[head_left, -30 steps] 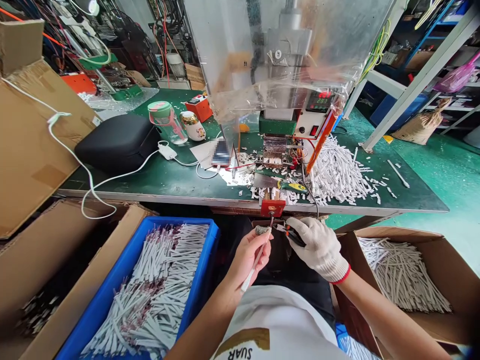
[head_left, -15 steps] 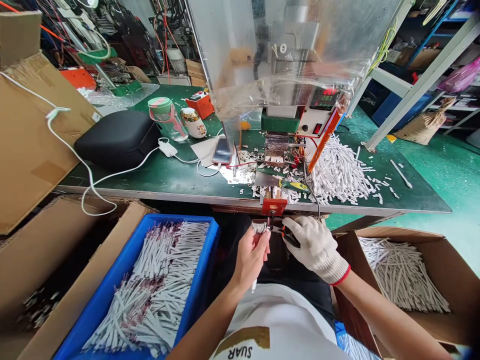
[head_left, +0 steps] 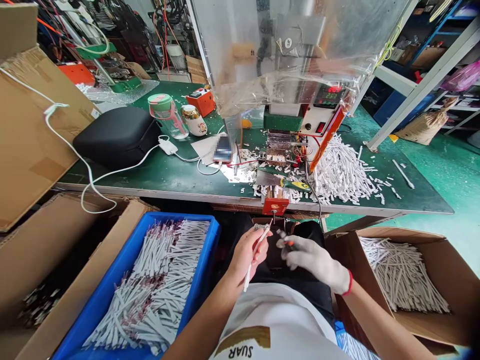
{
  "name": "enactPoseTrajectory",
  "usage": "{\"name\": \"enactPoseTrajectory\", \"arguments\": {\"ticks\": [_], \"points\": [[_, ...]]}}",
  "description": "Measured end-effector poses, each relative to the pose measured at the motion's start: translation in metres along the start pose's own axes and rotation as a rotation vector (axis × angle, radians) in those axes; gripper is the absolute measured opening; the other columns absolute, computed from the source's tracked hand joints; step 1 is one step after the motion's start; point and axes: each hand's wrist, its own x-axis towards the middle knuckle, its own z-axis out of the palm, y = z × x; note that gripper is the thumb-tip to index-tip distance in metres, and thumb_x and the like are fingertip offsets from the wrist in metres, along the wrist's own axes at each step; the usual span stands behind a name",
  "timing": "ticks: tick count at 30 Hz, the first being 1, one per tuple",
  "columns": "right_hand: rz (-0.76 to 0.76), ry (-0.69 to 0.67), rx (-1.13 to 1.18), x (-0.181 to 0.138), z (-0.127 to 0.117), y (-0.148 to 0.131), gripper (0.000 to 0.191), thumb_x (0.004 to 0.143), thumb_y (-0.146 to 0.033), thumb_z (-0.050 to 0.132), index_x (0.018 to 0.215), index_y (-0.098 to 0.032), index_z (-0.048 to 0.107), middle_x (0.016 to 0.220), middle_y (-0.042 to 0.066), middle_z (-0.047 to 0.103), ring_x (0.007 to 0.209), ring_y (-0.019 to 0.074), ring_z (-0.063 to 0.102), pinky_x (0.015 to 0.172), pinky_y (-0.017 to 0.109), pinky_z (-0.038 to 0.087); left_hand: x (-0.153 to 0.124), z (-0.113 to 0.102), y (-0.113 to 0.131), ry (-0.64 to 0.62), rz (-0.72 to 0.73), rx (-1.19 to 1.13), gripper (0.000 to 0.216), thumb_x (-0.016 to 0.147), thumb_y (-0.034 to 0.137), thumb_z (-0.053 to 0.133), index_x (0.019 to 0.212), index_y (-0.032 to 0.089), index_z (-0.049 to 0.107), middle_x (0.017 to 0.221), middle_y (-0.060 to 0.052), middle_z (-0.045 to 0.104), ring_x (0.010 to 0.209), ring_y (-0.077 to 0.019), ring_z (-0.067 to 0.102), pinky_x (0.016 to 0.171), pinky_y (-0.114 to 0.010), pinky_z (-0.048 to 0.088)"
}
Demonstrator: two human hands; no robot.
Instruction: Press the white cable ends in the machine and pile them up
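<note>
My bare left hand (head_left: 245, 252) pinches a thin white cable piece (head_left: 255, 256) that slants from my fingers down toward my lap. A silver ring shows on one finger. My right hand (head_left: 309, 257), in a white knit glove with a red cuff, is closed around a small cutter with orange-and-black handles (head_left: 288, 244), blurred by motion. Both hands hover over my lap, just below a red clamp block (head_left: 275, 205) on the front edge of the green workbench (head_left: 168, 177).
A blue bin (head_left: 150, 280) of white cable pieces stands at my left, a cardboard box (head_left: 405, 280) of white pieces at my right. On the bench are a press machine (head_left: 296, 100) behind clear plastic, a heap of white pieces (head_left: 341, 172), a black case (head_left: 116, 135) and a white charger cord.
Both hands have dropped from the red clamp block toward my lap. The white piece now slants free in my left hand, and my gloved right hand has moved back and is blurred.
</note>
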Motion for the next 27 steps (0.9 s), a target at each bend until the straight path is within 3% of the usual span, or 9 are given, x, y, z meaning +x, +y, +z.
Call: {"name": "enactPoseTrajectory", "arguments": {"ticks": [3, 7, 10, 14, 21, 27], "points": [[-0.097, 0.358, -0.604, -0.002, -0.005, -0.003, 0.045, 0.089, -0.042, 0.058, 0.125, -0.018, 0.07, 0.11, 0.012, 0.066, 0.098, 0.0262, 0.059, 0.08, 0.033, 0.047, 0.0, 0.0, 0.0, 0.061, 0.006, 0.046, 0.034, 0.075, 0.044, 0.077, 0.083, 0.013, 0.065, 0.049, 0.01, 0.041, 0.039, -0.0015, 0.024, 0.038, -0.016, 0.014], [-0.328, 0.589, -1.144, -0.005, -0.005, -0.014, 0.04, 0.088, -0.033, 0.065, 0.126, -0.021, 0.068, 0.111, 0.011, 0.067, 0.098, 0.0286, 0.057, 0.085, 0.04, 0.044, -0.002, 0.005, -0.001, 0.148, 0.077, 0.207, 0.037, 0.072, 0.047, 0.08, 0.08, 0.016, 0.06, 0.05, 0.01, 0.041, 0.041, -0.0025, 0.027, 0.039, -0.016, 0.014], [-0.435, 0.61, -1.259, -0.003, -0.003, -0.025, 0.041, 0.088, -0.033, 0.066, 0.127, -0.021, 0.065, 0.111, 0.01, 0.067, 0.096, 0.0277, 0.057, 0.085, 0.04, 0.044, -0.003, 0.007, -0.003, 0.188, 0.11, 0.311, 0.035, 0.076, 0.048, 0.076, 0.08, 0.018, 0.058, 0.05, 0.01, 0.043, 0.041, -0.0033, 0.031, 0.039, -0.015, 0.016], [-0.471, 0.608, -1.346, 0.003, -0.003, -0.032, 0.043, 0.089, -0.034, 0.066, 0.13, -0.022, 0.064, 0.112, 0.01, 0.067, 0.097, 0.0285, 0.055, 0.085, 0.042, 0.042, -0.003, 0.006, -0.005, 0.202, 0.147, 0.431, 0.031, 0.08, 0.048, 0.071, 0.086, 0.019, 0.06, 0.052, 0.009, 0.048, 0.04, -0.0053, 0.036, 0.036, -0.015, 0.021], [-0.443, 0.602, -1.384, 0.007, -0.006, -0.029, 0.047, 0.089, -0.037, 0.065, 0.134, -0.023, 0.061, 0.116, 0.011, 0.065, 0.1, 0.0296, 0.053, 0.086, 0.044, 0.041, -0.006, 0.011, -0.003, 0.244, 0.226, 0.535, 0.029, 0.08, 0.044, 0.069, 0.09, 0.018, 0.064, 0.057, 0.005, 0.054, 0.045, -0.0081, 0.045, 0.038, -0.017, 0.033], [-0.355, 0.518, -1.322, 0.009, -0.005, -0.032, 0.043, 0.089, -0.036, 0.063, 0.13, -0.022, 0.066, 0.106, 0.013, 0.067, 0.094, 0.0281, 0.057, 0.08, 0.04, 0.044, -0.007, 0.013, -0.004, 0.252, 0.289, 0.582, 0.025, 0.082, 0.042, 0.067, 0.089, 0.018, 0.064, 0.057, 0.005, 0.052, 0.047, -0.0092, 0.044, 0.042, -0.019, 0.034]]}}
